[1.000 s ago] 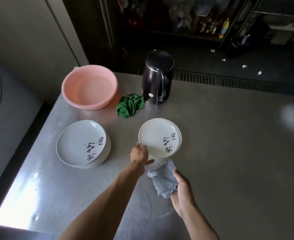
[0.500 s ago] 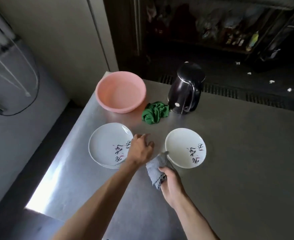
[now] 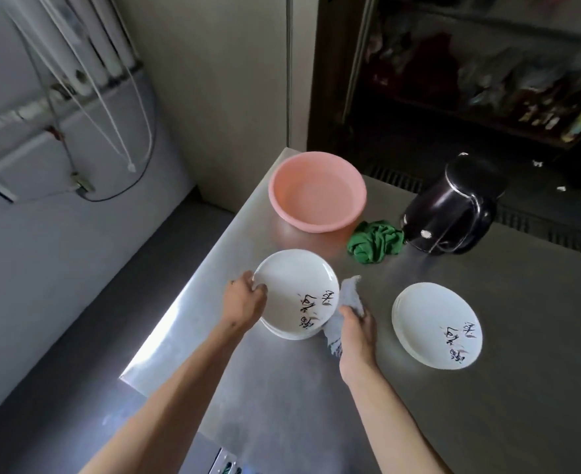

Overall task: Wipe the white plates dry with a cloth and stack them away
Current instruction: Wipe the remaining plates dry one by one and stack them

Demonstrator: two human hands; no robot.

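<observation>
The table carried everything, and the step in hand looked like taking up the next plate for drying. The basin stood at the far left corner. The kettle stood to the basin's right.

Two stacks of plates lay on the near side of the basin. The left stack sat just in front of it. The right stack sat in front and well off to the basin's right, apart from both hands. I judged the left stack to be the one waiting to be wiped and the right stack the finished one, though no wetness could be seen.

The left hand gripped the top plate of the left stack at the rim farthest from the basin's right side, thumb over the edge. The right hand was closed round the bunched cloth, which lay against the opposite rim of that same stack.

A green rag lay crumpled between basin and kettle, untouched.

The next move likely called for lifting only the top plate clear, tilting it toward the cloth, and keeping the plates beneath from sliding.
</observation>
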